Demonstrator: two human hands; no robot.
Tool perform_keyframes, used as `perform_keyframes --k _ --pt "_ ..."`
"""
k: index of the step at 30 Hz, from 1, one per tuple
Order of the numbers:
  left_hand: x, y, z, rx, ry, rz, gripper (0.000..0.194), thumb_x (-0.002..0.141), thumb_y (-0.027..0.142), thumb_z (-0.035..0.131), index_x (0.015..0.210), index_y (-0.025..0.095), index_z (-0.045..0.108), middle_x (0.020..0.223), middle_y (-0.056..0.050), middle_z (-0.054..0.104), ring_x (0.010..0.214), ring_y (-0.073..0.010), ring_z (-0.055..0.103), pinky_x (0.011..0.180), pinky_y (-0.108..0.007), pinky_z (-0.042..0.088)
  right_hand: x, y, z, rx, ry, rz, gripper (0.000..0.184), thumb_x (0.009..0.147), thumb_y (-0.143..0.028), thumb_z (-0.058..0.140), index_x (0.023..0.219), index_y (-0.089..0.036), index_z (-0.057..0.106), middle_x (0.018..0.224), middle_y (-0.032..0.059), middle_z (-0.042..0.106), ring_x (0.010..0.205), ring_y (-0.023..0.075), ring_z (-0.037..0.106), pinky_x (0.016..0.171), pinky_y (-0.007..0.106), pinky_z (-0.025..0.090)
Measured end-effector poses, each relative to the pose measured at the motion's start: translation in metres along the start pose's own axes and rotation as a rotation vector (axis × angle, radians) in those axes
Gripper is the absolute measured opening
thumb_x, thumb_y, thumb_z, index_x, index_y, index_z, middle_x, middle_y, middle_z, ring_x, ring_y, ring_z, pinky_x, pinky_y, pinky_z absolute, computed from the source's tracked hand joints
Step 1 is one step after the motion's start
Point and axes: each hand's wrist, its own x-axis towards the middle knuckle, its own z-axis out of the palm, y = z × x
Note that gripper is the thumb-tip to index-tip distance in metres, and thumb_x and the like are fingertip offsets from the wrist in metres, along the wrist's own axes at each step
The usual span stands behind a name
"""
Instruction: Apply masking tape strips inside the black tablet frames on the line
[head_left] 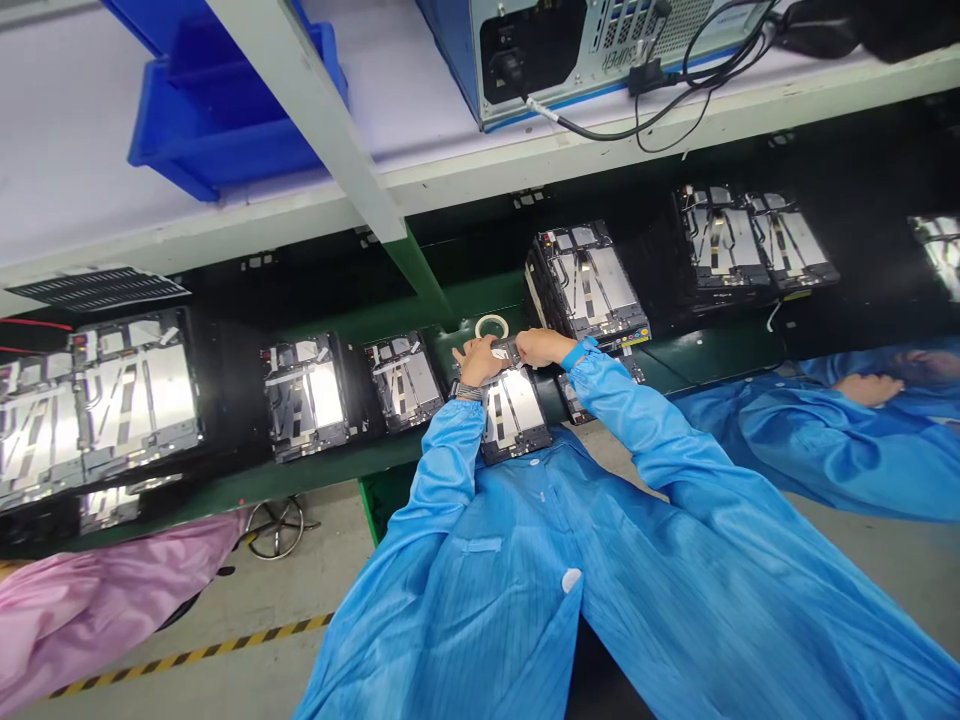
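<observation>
An open device panel (pixel 514 410) with silver foil and dark strips lies on the green conveyor (pixel 322 470) right in front of me. My left hand (pixel 477 361) and my right hand (pixel 541 347) meet over its far edge, fingers pinched on a small dark part (pixel 505 350) there. A roll of pale tape (pixel 492 326) lies just beyond my hands. A taller stack of panels (pixel 589 282) stands to the right of the tape.
More foil-backed panels (pixel 307 395) sit along the belt to left and right. A person in a blue coat (pixel 840 440) works at my right, another in pink (pixel 90 590) at my left. Overhead are a shelf, a blue bin (pixel 225 110) and a cabled box (pixel 570 50).
</observation>
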Motion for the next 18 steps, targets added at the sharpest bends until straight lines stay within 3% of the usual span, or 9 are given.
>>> perform_keyframes --k 8,18 --pt "-0.002 -0.001 0.000 -0.010 0.003 0.013 0.064 0.082 0.051 0.081 0.141 0.034 0.062 0.155 -0.010 0.058 0.153 -0.0360 0.037 0.132 -0.065 0.006 0.033 -0.010 -0.008 -0.061 -0.042 -0.037 0.038 0.085 -0.019 0.082 0.121 -0.008 0.074 0.123 0.0251 0.076 0.114 0.0371 0.075 0.089 0.036 0.058" --pt "-0.003 -0.001 -0.002 -0.005 0.000 0.019 0.064 0.083 0.058 0.080 0.140 0.034 0.063 0.152 -0.010 0.060 0.152 -0.0382 0.038 0.131 -0.065 0.009 0.052 -0.009 -0.005 -0.142 -0.044 -0.069 0.040 0.084 -0.022 0.080 0.121 -0.009 0.074 0.118 0.0215 0.078 0.110 0.0355 0.076 0.087 0.039 0.061"
